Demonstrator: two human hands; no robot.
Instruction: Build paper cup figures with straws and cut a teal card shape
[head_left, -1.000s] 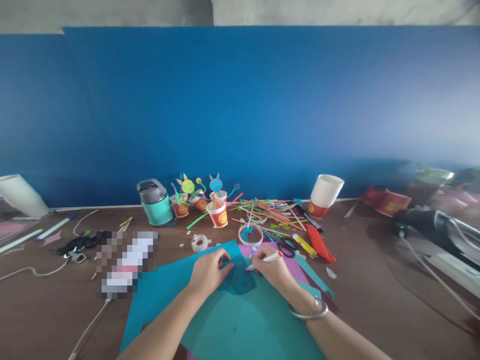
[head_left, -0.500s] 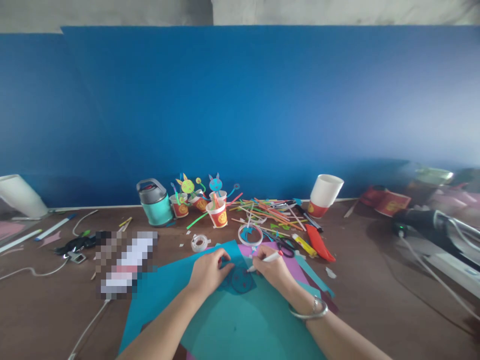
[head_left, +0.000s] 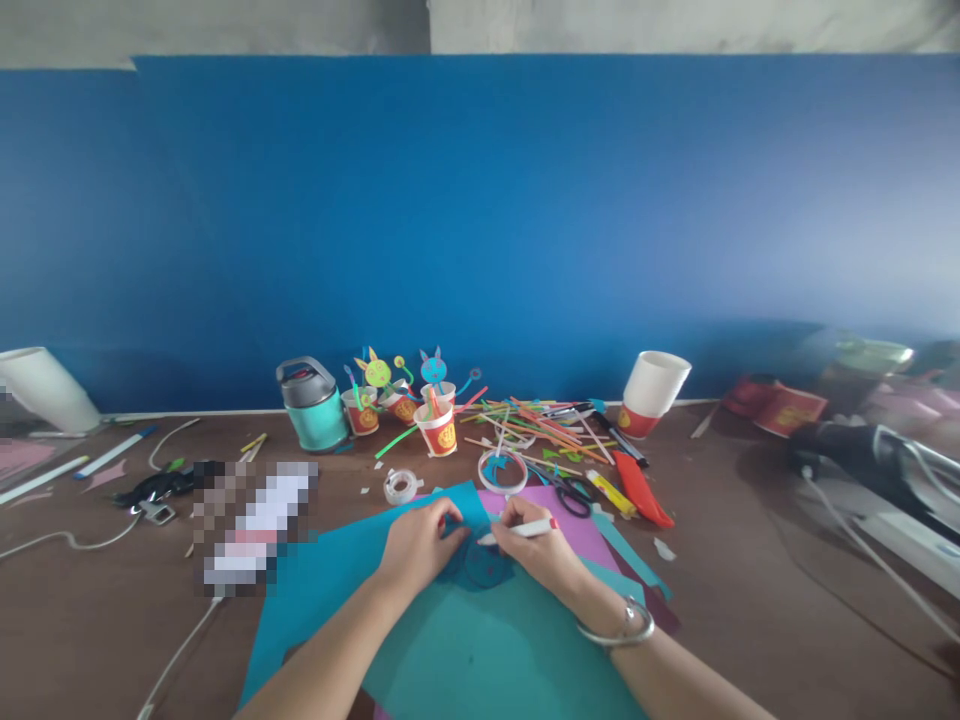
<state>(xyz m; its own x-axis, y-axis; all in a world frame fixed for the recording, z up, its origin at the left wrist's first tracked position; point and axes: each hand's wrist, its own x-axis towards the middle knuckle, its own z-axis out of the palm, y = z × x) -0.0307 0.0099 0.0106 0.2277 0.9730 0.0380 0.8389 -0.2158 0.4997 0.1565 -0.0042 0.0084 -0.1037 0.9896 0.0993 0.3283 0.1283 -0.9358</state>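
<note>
My right hand (head_left: 536,545) grips a white marker (head_left: 521,531) with a red end, its tip over a small dark blue paper piece (head_left: 487,568) that bears a round drawn shape. The fingers of my left hand (head_left: 420,545) are bent at the left edge of that piece; whether they pinch it is hidden. Under both hands lie large blue-green sheets (head_left: 480,650), with a purple sheet (head_left: 592,535) partly beneath them. A silver bracelet circles my right wrist.
Behind the sheets are a tape roll (head_left: 400,487), decorated paper cups (head_left: 437,430), a teal flask (head_left: 315,410), scattered straws (head_left: 540,425), scissors (head_left: 574,497) and a yellow cutter (head_left: 611,493). Stacked cups (head_left: 652,392) stand right; a phone-like blurred object (head_left: 259,525) lies left.
My right hand has shifted slightly left with the marker, which now lies flatter, its tip nearer my left fingers. My left hand has hardly moved.
</note>
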